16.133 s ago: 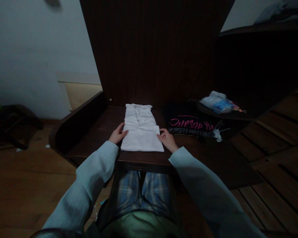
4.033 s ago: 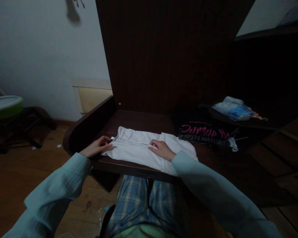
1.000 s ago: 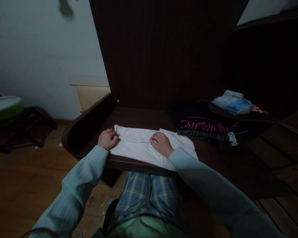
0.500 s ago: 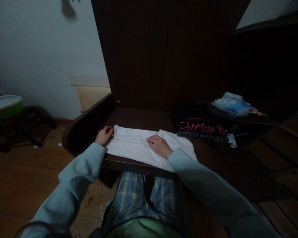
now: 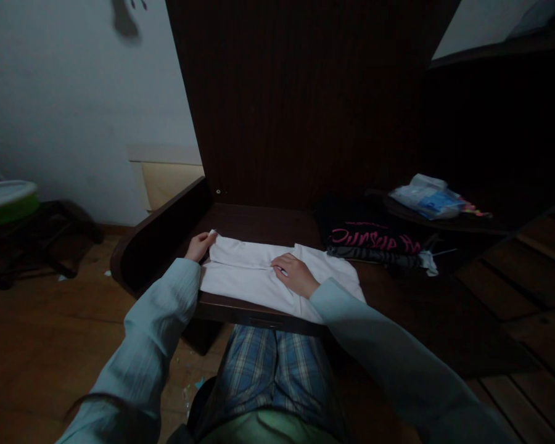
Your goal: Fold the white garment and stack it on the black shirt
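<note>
A white cloth garment (image 5: 247,283), partly folded into a long strip, lies on a dark wooden desk (image 5: 259,216) in front of me. At its far left corner, my left hand (image 5: 198,246) is closed, pinching the edge of the folded flap between thumb and fingers. My right hand (image 5: 296,275) lies over the middle of the garment, its fingers curled at the flap's edge and closed on the fabric. The right part of the cloth spreads out past the right wrist.
Dark folded clothing with pink lettering (image 5: 374,239) sits to the right of the garment. Beyond it a clear plastic package (image 5: 428,196) rests on a dark shelf. A raised side panel (image 5: 157,231) borders the desk's left end. A green-and-white tub (image 5: 9,200) stands far left.
My left hand has shifted slightly up and right and now lifts the garment's corner a little. The right hand stays at the same place on the cloth. The view has shifted slightly.
</note>
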Tool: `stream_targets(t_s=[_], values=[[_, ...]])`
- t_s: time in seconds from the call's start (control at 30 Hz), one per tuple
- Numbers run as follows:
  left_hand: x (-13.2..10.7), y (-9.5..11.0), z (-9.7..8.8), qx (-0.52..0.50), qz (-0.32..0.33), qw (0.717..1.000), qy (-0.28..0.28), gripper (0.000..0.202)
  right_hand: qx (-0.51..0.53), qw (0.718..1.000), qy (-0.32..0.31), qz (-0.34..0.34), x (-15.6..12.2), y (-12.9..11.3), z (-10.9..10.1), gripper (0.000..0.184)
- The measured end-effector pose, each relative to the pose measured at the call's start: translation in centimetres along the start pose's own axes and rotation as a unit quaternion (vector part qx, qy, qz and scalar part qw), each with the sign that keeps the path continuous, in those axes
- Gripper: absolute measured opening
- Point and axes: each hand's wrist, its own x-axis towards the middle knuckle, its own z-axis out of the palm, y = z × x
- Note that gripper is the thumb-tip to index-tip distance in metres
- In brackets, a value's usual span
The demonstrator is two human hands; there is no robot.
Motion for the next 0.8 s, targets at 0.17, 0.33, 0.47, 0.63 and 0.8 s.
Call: stream_targets(t_s=[0.17, 0.33, 0.47, 0.63, 0.8], values=[[-0.07, -0.04, -0.06, -0.033, 0.005, 0.999, 0.006, 0.046, -0.001, 1.0, -0.009, 0.004, 0.07, -0.09, -0.06, 0.016], [-0.02, -0.15, -0.03, -0.015, -0.001, 0.999, 0.037, 0.035, -0.002, 1.0, -0.011, 0.009, 0.08, -0.13, -0.15, 0.017], [-0.36, -0.53, -0.5, 0.02, -0.001, 0.997, 0.069, 0.025, 0.0, 1.0, -0.01, 0.009, 0.04, -0.06, -0.1, 0.016], [-0.53, -0.99, -0.79, 0.085, 0.031, 0.992, 0.089, 0.017, 0.005, 1.0, -0.003, 0.012, -0.03, 0.0, 0.1, 0.016], [-0.5, -0.85, -0.83, 0.199, 0.17, 0.959, 0.106, 0.024, 0.007, 1.0, 0.007, 0.013, 0.02, -0.31, -0.25, 0.02]])
